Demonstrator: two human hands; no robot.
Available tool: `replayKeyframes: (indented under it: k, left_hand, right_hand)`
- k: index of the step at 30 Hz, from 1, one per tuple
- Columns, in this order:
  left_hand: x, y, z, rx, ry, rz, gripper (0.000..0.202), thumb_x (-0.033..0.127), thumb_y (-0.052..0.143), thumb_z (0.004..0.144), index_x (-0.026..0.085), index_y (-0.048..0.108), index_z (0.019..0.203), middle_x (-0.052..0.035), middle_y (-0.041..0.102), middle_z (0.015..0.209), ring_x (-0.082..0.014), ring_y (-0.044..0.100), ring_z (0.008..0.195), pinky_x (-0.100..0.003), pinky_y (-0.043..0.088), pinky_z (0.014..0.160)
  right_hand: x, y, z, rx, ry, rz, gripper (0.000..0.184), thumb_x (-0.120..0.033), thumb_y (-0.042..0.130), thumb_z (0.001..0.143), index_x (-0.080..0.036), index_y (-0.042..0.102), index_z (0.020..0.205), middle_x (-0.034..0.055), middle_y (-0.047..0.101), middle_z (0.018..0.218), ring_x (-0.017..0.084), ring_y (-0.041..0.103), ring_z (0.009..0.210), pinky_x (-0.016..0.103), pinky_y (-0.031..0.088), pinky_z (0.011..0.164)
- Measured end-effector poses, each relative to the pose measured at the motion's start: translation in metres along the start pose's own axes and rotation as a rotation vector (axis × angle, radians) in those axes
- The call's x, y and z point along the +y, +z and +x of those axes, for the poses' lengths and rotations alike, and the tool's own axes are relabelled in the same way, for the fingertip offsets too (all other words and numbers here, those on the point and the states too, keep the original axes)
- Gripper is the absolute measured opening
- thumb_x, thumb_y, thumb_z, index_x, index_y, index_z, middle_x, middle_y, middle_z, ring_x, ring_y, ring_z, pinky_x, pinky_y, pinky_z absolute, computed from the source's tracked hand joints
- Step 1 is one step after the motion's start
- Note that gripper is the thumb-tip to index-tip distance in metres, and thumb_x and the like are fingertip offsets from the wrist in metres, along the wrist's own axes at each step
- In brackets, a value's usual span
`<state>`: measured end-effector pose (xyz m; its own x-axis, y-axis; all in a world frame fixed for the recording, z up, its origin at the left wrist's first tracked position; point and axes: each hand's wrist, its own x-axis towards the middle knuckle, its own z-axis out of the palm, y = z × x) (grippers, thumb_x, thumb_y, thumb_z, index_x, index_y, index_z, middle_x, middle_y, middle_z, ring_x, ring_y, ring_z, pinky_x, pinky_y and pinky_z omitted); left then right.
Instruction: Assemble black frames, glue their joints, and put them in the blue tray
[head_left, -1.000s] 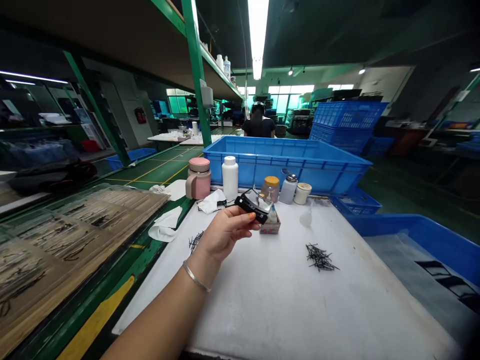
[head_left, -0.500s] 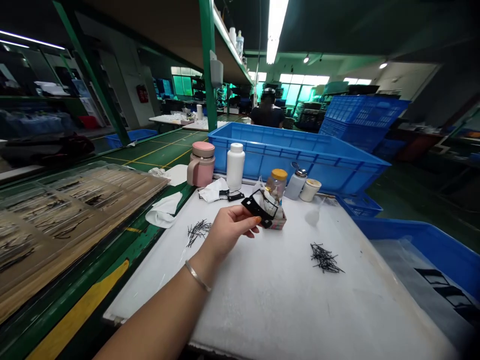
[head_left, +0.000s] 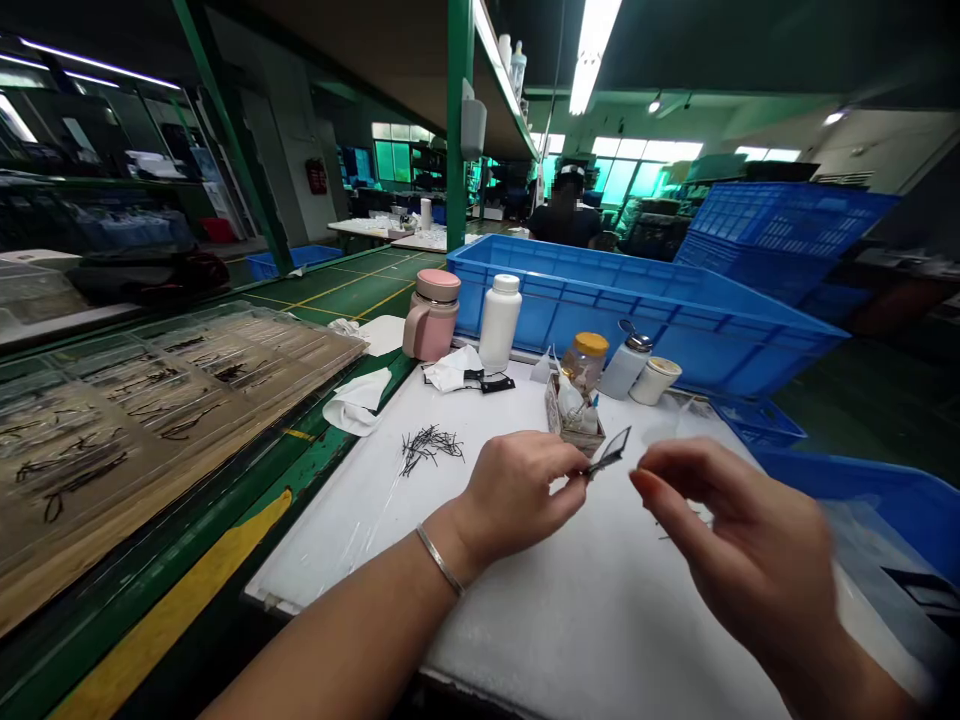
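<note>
My left hand (head_left: 517, 495) hovers over the white table (head_left: 570, 620) and pinches a small flat black part (head_left: 609, 455) by one end. My right hand (head_left: 739, 545) is just right of the part, blurred, with its fingers curled toward it and a gap between them. Whether it holds anything is unclear. A pile of thin black pins (head_left: 429, 445) lies left of my left hand. A small box (head_left: 574, 425) with white scraps stands right behind the part.
A pink mug (head_left: 431, 315), white bottle (head_left: 499, 322), yellow-capped jar (head_left: 586, 360) and two small containers stand before a large blue crate (head_left: 645, 310). White cloths (head_left: 358, 400) lie at the left edge. Clear trays of black parts (head_left: 150, 400) fill the left bench. A person stands far behind.
My left hand has dropped lower with the black part. My right hand has come into view from the right, close to the part. The camera has tilted down and right.
</note>
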<state>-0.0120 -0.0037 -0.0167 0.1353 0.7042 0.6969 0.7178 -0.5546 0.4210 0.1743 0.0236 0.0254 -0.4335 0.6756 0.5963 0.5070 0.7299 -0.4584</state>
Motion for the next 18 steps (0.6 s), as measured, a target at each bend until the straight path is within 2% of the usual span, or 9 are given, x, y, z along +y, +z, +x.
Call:
replayKeyframes:
  k: [2, 4, 7, 11, 13, 15, 18]
  left_hand:
    - [0.0, 0.004, -0.002, -0.02, 0.06, 0.12, 0.012, 0.017, 0.055, 0.084, 0.018, 0.066, 0.08, 0.0009, 0.066, 0.075, -0.0142, 0.058, 0.068, -0.028, 0.044, 0.063]
    - [0.0, 0.006, -0.004, -0.058, 0.083, 0.23, 0.014, 0.018, 0.053, 0.085, 0.018, 0.064, 0.075, 0.001, 0.064, 0.075, -0.015, 0.056, 0.069, -0.029, 0.043, 0.062]
    - [-0.001, 0.008, -0.005, -0.093, 0.081, 0.322, 0.017, 0.017, 0.052, 0.086, 0.018, 0.062, 0.071, 0.0001, 0.062, 0.075, -0.0168, 0.053, 0.075, -0.029, 0.044, 0.064]
    - [-0.002, 0.005, -0.002, -0.062, 0.073, 0.313, 0.017, 0.017, 0.053, 0.088, 0.018, 0.066, 0.079, -0.0014, 0.064, 0.08, -0.0186, 0.052, 0.083, -0.029, 0.046, 0.071]
    - [-0.004, 0.003, 0.0, -0.015, 0.061, 0.262, 0.011, 0.02, 0.059, 0.086, 0.019, 0.068, 0.092, -0.0024, 0.065, 0.089, -0.0193, 0.053, 0.089, -0.031, 0.047, 0.078]
    - [-0.006, 0.0, 0.002, 0.052, 0.035, 0.208, 0.023, 0.023, 0.066, 0.083, 0.019, 0.066, 0.106, -0.0038, 0.065, 0.097, -0.0196, 0.054, 0.094, -0.034, 0.046, 0.085]
    - [-0.01, 0.0, 0.003, 0.119, -0.012, 0.156, 0.024, 0.023, 0.067, 0.083, 0.02, 0.065, 0.107, -0.004, 0.065, 0.094, -0.0189, 0.056, 0.09, -0.035, 0.045, 0.082]
  right_hand:
    - [0.009, 0.008, 0.001, -0.118, 0.098, 0.063, 0.036, -0.049, 0.057, 0.089, -0.018, 0.057, 0.069, -0.0026, 0.053, 0.055, 0.009, 0.046, 0.048, 0.023, 0.035, 0.046]
    - [0.018, 0.016, 0.001, -0.222, 0.234, 0.173, 0.045, -0.053, 0.054, 0.088, -0.018, 0.053, 0.059, -0.0025, 0.049, 0.047, 0.009, 0.042, 0.043, 0.024, 0.032, 0.044]
    - [0.027, 0.024, -0.001, -0.289, 0.392, 0.378, 0.047, -0.054, 0.056, 0.086, -0.018, 0.053, 0.055, -0.0006, 0.052, 0.046, 0.01, 0.045, 0.045, 0.023, 0.035, 0.046]
    - [0.036, 0.026, -0.005, -0.359, 0.51, 0.601, 0.041, -0.048, 0.06, 0.085, -0.017, 0.057, 0.059, 0.0018, 0.059, 0.055, 0.01, 0.049, 0.047, 0.022, 0.036, 0.045]
    - [0.043, 0.025, -0.004, -0.332, 0.525, 0.642, 0.038, -0.046, 0.061, 0.085, -0.016, 0.058, 0.061, 0.0022, 0.061, 0.057, 0.009, 0.049, 0.047, 0.021, 0.037, 0.045]
    - [0.053, 0.022, -0.001, -0.245, 0.51, 0.673, 0.036, -0.044, 0.062, 0.085, -0.015, 0.059, 0.063, 0.002, 0.061, 0.058, 0.009, 0.05, 0.047, 0.02, 0.038, 0.046]
    - [0.072, 0.016, 0.006, -0.076, 0.478, 0.741, 0.031, -0.042, 0.065, 0.083, -0.015, 0.061, 0.068, 0.0014, 0.061, 0.06, 0.008, 0.05, 0.048, 0.019, 0.038, 0.045]
